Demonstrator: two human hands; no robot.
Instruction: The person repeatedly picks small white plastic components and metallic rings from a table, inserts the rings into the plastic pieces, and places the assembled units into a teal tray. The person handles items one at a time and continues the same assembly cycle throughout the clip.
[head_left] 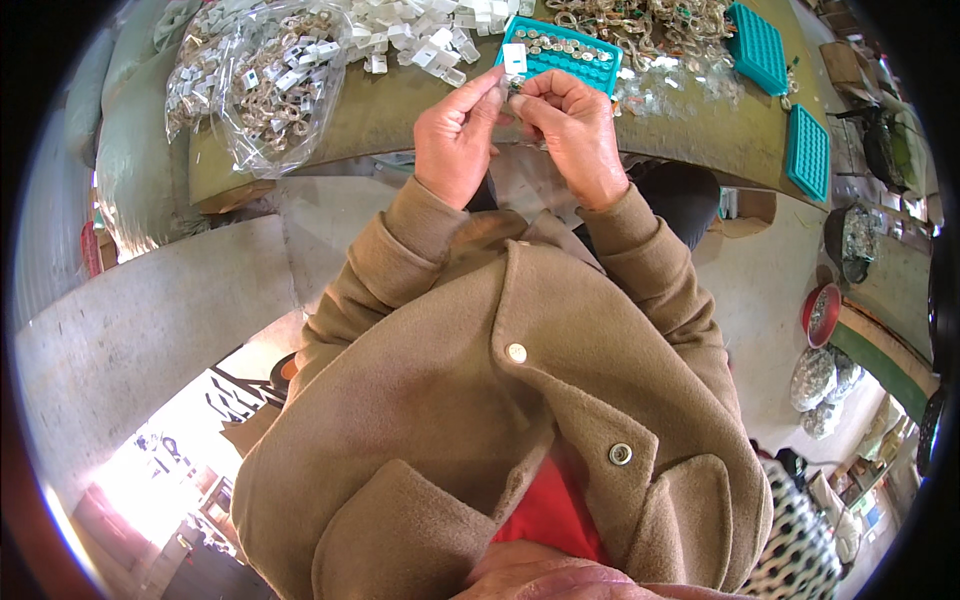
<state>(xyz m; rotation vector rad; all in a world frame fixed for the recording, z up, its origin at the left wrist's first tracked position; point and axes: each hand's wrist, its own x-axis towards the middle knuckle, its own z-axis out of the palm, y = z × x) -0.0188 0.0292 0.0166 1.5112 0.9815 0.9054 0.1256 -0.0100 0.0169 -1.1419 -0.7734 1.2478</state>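
My left hand (452, 140) is closed in a pinch, with its fingertips at a small white plastic housing (514, 58) that bears a dark blue mark. My right hand (575, 130) is pinched too, its thumb and forefinger meeting at a tiny dark-and-clear part (514, 86) just below the housing. How that part joins the housing is hidden by the fingers. Right behind the hands lies a teal compartment tray (606, 78), holding small round silvery pieces (560, 47) in a row. Both hands are over the table's near edge.
White plastic housings (425, 30) are heaped behind the hands. A clear bag (285, 110) of coiled cords with housings sits at the left. Coiled cords (650, 25) and clear scraps (690, 88) lie right of the tray. Two more teal trays (757, 50) stand at the table's right.
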